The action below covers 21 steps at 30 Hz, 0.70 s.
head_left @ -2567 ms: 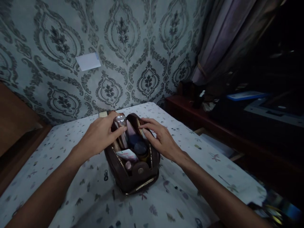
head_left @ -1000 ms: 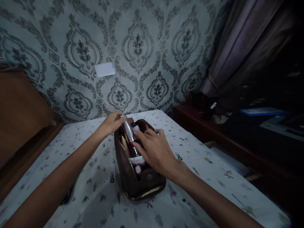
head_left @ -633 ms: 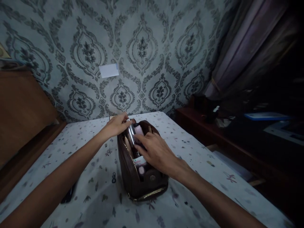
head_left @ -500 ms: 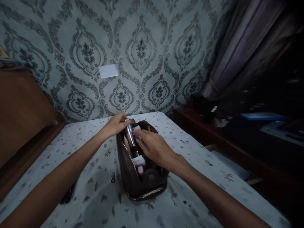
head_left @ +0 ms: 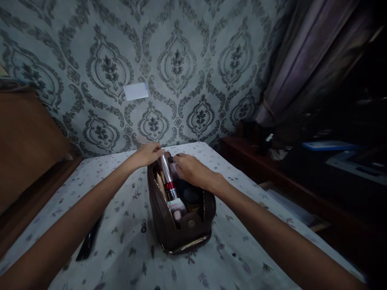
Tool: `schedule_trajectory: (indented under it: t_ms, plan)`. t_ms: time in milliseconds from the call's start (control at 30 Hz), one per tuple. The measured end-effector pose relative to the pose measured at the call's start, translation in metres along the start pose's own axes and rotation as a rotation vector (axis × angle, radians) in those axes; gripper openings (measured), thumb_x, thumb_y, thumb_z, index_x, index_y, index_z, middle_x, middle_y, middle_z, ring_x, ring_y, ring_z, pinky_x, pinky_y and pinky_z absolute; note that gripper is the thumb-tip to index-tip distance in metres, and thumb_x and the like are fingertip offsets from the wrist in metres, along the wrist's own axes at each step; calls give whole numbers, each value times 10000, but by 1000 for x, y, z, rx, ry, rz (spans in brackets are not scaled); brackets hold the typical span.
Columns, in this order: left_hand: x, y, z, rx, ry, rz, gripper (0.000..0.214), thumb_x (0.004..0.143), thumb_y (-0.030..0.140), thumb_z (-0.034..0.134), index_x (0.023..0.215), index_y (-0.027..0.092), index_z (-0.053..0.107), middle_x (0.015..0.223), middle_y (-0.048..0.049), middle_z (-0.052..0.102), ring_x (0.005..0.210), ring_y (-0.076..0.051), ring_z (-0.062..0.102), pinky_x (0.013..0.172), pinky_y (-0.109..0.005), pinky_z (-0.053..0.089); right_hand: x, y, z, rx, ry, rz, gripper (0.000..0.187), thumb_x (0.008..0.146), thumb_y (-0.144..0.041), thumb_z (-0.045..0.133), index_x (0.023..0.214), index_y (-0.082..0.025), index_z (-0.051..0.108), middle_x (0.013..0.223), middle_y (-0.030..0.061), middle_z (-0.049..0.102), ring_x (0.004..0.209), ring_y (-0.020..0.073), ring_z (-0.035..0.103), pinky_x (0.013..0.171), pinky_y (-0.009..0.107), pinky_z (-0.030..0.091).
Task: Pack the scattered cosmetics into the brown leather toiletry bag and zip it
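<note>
A dark brown cosmetic bag (head_left: 163,231) stands unzipped on the patterned sheet, its gold zipper teeth spread apart. Inside it lie a silver tube with a red band (head_left: 165,165), a small white pack (head_left: 177,206), a round dark jar (head_left: 191,196) and some slim pencil-like items (head_left: 159,181). My left hand (head_left: 148,155) is closed on the bag's far left rim, by the top end of the silver tube. Across the opening, my right hand (head_left: 193,169) curls its fingers at the far right rim; its fingertips are partly hidden.
A black glossy object (head_left: 89,241) lies on the sheet by my left forearm. Wooden furniture (head_left: 30,133) borders the left. At the right are a dark red ledge (head_left: 242,155) and a gathered curtain (head_left: 290,76). Behind the bed rises a patterned wall with a white paper (head_left: 136,91).
My right hand has moved out of the bag's middle to its far right rim, uncovering the dark jar. My left hand stays almost in place.
</note>
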<state>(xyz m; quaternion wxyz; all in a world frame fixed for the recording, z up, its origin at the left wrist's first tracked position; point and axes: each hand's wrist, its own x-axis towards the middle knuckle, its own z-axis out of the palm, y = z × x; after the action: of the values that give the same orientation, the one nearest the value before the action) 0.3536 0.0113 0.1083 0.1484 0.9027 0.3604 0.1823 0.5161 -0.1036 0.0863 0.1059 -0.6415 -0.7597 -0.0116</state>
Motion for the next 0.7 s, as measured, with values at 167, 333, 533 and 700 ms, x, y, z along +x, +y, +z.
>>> schedule_trajectory:
  t_ms: [167,333,533,700]
  plan:
    - [8,-1,-3,69,-64,34,298,834,432,460,777,191,625,720,-10,618,714,-194,577,633,-279,395,1,3,2,-44,10,59,269,935,-67,422,1077,-108,647,1054,152,714,973,241,673,793,287,431]
    - [9,-1,0,127,-91,60,325,856,448,452,745,208,641,728,-30,646,713,-209,593,647,-286,403,-4,-1,0,-74,29,125,289,912,-43,409,1091,-63,634,1064,193,708,992,279,670,794,325,441]
    - [13,-3,14,106,-81,55,296,838,463,530,777,226,696,768,-54,707,812,-238,647,744,-291,447,-8,-3,0,-75,29,107,288,927,-57,402,1102,-90,629,1094,171,705,988,256,675,783,308,443]
    - [15,-10,21,23,-55,35,173,784,383,616,749,240,706,821,-69,736,978,-277,654,899,-331,441,-8,-2,1,-78,26,100,297,920,-75,406,1110,-113,630,1068,158,716,950,260,688,742,312,440]
